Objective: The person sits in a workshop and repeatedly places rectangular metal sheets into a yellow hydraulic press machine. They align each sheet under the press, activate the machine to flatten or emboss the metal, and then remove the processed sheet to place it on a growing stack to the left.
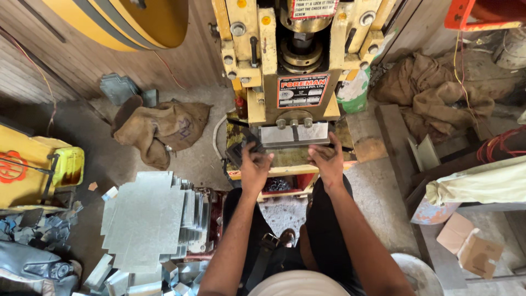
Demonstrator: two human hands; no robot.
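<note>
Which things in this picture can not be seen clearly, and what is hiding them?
- Head view: the dark piece in the left hand; the fingers cover most of it, so its shape is unclear.
- What lies under the right hand: the palm hides it.
- The press machine: its top is cut by the upper edge.
- The stacked metal sheets: lower sheets are covered, count unclear.
- Small parts under the bench: too dark.

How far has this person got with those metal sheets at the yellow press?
Done: hard to count; cut scraps lie on the floor at left. In hand: the left hand holds a dark piece at the press bed, and the right hand rests at its edge. Left: a tall stack of notched sheet blanks waits beside the person.
</note>
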